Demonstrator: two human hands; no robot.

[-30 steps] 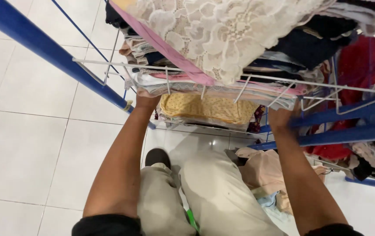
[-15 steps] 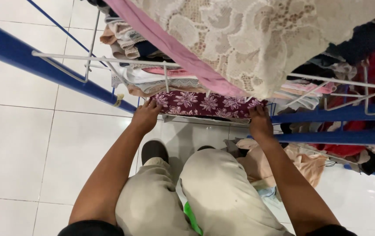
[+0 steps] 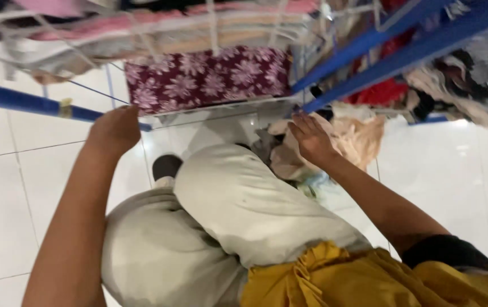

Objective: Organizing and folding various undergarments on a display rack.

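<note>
A maroon cloth with pale flowers (image 3: 210,77) hangs over the white wire rails of a drying rack (image 3: 215,25) in front of me. My left hand (image 3: 116,129) is curled at the cloth's lower left corner, just above the blue rack bar (image 3: 22,101), and seems to pinch that corner. My right hand (image 3: 312,138) hangs lower at the right with its fingers apart and holds nothing. It is clear of the cloth, over a peach-coloured heap of clothes (image 3: 357,139). My knees in beige trousers (image 3: 238,199) fill the middle.
Blue rack legs (image 3: 391,37) slant across the upper right, with red, striped and dark garments (image 3: 471,85) behind them. Pink and tan cloths lie over the top rails. A yellow garment (image 3: 335,278) lies on my lap. A dark shoe (image 3: 166,166) rests on white floor tiles (image 3: 5,187).
My right hand has let go of the floral cloth's lower edge and dropped toward the clothes heap. The view has tilted down and closer; my left hand stays at the cloth's left corner.
</note>
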